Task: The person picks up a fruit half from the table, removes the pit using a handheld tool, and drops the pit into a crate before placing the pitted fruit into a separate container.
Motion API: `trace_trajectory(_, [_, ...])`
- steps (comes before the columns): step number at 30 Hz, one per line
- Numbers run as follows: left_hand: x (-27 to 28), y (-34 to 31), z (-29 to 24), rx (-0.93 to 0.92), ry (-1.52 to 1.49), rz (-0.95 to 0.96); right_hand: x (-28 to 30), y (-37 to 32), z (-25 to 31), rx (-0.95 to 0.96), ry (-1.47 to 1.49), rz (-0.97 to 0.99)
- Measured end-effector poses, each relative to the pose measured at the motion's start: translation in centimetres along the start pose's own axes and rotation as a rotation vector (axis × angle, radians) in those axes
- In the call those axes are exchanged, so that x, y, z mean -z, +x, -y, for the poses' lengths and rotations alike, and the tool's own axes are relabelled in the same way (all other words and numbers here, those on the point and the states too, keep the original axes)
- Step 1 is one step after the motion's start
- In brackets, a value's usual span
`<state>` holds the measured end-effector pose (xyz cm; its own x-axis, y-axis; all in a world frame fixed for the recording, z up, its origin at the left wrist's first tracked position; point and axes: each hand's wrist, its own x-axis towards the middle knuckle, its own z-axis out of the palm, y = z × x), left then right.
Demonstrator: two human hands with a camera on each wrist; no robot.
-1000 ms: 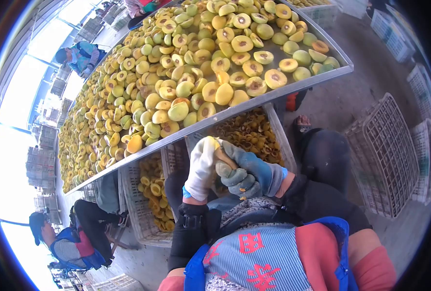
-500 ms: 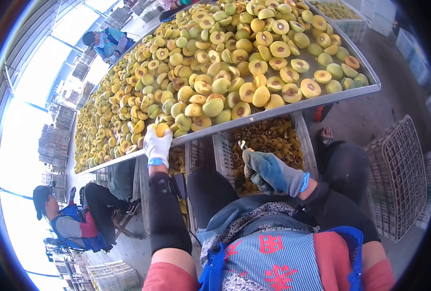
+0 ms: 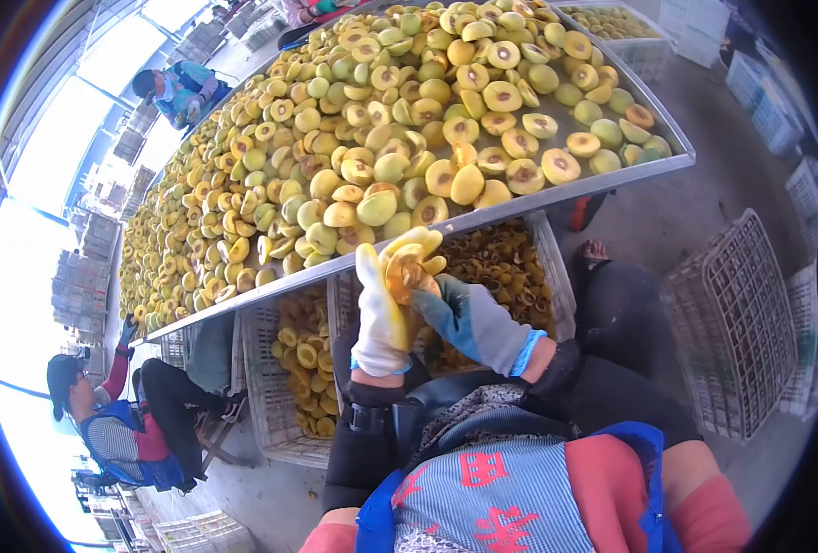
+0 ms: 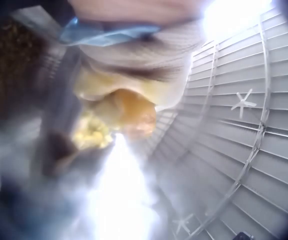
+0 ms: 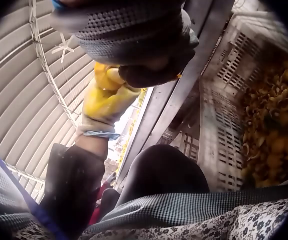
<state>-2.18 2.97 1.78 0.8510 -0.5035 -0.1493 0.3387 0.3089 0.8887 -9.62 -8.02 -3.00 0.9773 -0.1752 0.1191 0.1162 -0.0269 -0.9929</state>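
Back from the tabletop (image 3: 520,205), left hand (image 3: 379,318) grips a fruit half (image 3: 402,265) against the right hand (image 3: 469,318), whose grip is hidden; pitting looks barely begun.

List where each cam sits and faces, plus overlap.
Head: on the person's head, facing forward and down at the tray of halved fruit; left hand, right hand and apron show.
Left wrist: at the left wrist, looking up past that hand, blurred, at the fruit half it holds and the ribbed roof.
Right wrist: at the right wrist, looking past the right hand to the left hand, a crate and a knee.
Shared: both wrist views show the roof.
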Motion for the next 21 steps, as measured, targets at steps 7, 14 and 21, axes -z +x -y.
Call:
trace_trajectory(7, [0.7,0.0,2.0,-0.064,0.085,0.007,2.0,-1.1,0.0,-0.089,-0.072,-0.019])
trace_trajectory(14, [-0.9,-0.1,1.4,-0.009,-0.191,0.033,2.2,-1.4,0.4,-0.088,-0.117,-0.044])
trace_trajectory(21, [-2.7,0.0,2.6,-0.079,-0.109,-0.19,0.8,-1.4,-1.3,-0.156,0.187,0.043])
